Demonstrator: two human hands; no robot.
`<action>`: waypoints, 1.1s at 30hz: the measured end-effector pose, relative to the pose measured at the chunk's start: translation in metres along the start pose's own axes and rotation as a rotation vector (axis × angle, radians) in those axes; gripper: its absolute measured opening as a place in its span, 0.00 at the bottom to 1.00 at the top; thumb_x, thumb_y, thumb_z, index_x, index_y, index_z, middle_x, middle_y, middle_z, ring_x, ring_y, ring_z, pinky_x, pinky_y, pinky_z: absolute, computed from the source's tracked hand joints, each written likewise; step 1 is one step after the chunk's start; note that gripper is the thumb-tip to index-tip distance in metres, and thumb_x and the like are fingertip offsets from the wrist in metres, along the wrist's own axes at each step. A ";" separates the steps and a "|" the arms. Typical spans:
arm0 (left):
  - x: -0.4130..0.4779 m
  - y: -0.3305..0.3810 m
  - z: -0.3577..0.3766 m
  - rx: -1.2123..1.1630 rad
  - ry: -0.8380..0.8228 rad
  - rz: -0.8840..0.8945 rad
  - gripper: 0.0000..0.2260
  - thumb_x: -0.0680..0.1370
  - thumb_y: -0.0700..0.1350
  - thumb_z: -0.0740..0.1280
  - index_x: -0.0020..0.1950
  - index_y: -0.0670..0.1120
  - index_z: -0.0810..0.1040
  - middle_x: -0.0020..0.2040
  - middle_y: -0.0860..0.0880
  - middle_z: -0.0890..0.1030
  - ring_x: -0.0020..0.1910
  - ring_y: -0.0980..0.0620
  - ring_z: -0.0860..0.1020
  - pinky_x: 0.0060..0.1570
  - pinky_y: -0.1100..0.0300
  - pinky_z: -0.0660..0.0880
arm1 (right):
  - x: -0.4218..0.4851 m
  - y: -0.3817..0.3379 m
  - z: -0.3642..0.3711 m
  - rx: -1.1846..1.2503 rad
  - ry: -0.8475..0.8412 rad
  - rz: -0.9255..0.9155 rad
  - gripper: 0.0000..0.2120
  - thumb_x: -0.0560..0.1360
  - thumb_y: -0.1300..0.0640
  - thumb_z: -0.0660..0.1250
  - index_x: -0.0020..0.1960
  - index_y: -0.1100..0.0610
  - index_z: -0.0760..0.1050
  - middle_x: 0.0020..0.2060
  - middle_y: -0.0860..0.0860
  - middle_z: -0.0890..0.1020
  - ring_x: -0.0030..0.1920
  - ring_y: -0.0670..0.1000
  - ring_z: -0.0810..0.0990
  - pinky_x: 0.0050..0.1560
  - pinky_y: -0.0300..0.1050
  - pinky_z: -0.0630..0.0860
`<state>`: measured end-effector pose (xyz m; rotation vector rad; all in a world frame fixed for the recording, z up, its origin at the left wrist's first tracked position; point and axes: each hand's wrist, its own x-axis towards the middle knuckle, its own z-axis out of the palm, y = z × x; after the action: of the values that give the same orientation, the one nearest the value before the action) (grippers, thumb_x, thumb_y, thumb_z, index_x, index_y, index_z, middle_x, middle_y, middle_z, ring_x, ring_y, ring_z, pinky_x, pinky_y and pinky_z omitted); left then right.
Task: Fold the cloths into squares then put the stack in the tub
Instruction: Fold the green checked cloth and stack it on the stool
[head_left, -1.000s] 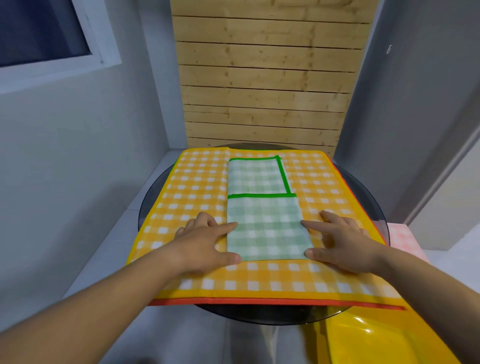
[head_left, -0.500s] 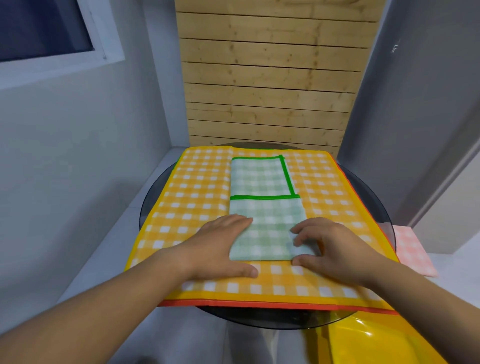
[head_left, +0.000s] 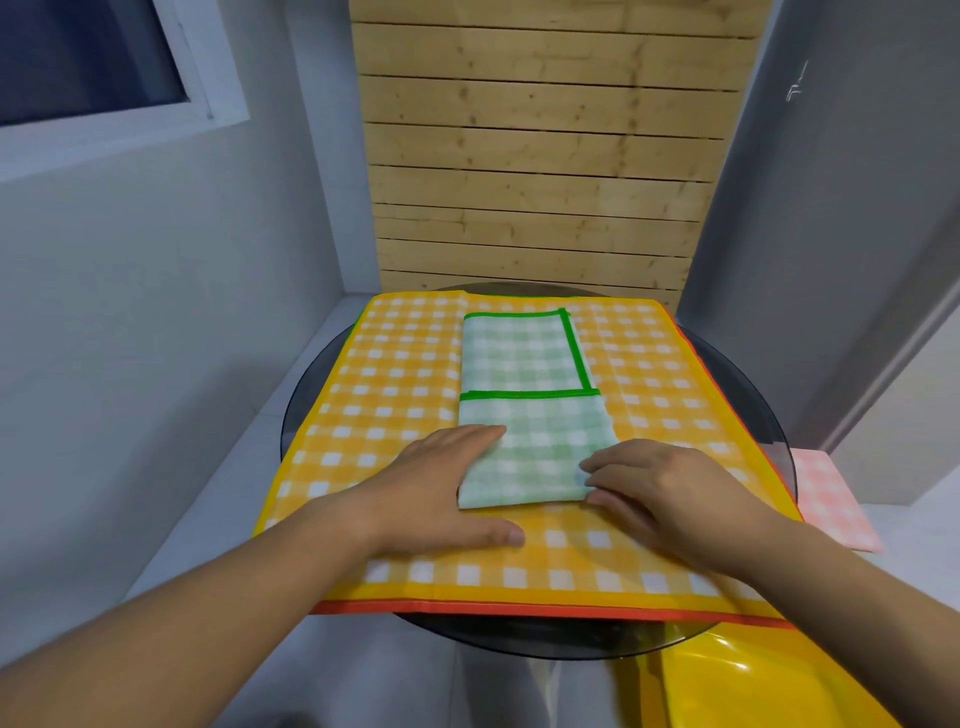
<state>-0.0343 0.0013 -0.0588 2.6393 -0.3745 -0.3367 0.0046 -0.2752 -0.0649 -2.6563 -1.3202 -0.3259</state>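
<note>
Tabletop, head view. The yellow cloth, checked, lies spread flat over the round glass table and serves as the landmark.

The green cloth, checked with a green hem, lies on the middle of the yellow cloth as a long folded strip. It runs from near the far edge toward the near edge, and a hemmed flap covers its far half.

The left hand lies flat on the strip's near left corner, fingers straight and together, with the thumb spread out onto the yellow cloth.

The right hand has its fingers curled at the strip's near right corner, pinching that corner between fingertips and thumb.

An orange edge shows under the near side of the yellow cloth.

The tub, glossy yellow, sits below the near right corner of the yellow cloth, partly cut off by the frame.

The pink cloth, checked, lies beyond the right side of the yellow cloth, lower than the table.

The wood panel stands behind the far edge of the yellow cloth.
</note>
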 end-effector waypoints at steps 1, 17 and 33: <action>-0.001 0.000 -0.001 -0.010 0.012 -0.002 0.49 0.69 0.71 0.71 0.82 0.61 0.49 0.81 0.61 0.53 0.79 0.59 0.51 0.75 0.59 0.51 | 0.000 -0.001 -0.002 0.012 0.022 0.010 0.21 0.81 0.42 0.53 0.54 0.49 0.82 0.53 0.45 0.84 0.53 0.46 0.82 0.50 0.42 0.81; 0.011 -0.007 -0.012 -0.517 0.253 0.002 0.17 0.79 0.46 0.72 0.66 0.58 0.76 0.58 0.64 0.82 0.57 0.68 0.79 0.59 0.66 0.75 | 0.044 -0.008 -0.061 0.649 0.470 0.422 0.08 0.79 0.53 0.65 0.42 0.50 0.79 0.39 0.43 0.81 0.40 0.42 0.76 0.38 0.32 0.70; 0.070 -0.009 -0.017 -0.559 0.267 -0.294 0.17 0.76 0.43 0.75 0.61 0.50 0.75 0.40 0.55 0.80 0.34 0.61 0.79 0.27 0.71 0.69 | 0.038 0.023 0.002 0.673 0.026 0.866 0.25 0.79 0.53 0.66 0.74 0.46 0.62 0.46 0.45 0.77 0.42 0.46 0.78 0.35 0.36 0.72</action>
<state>0.0377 -0.0060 -0.0599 2.1402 0.1787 -0.1447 0.0453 -0.2596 -0.0576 -2.3063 -0.1135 0.1766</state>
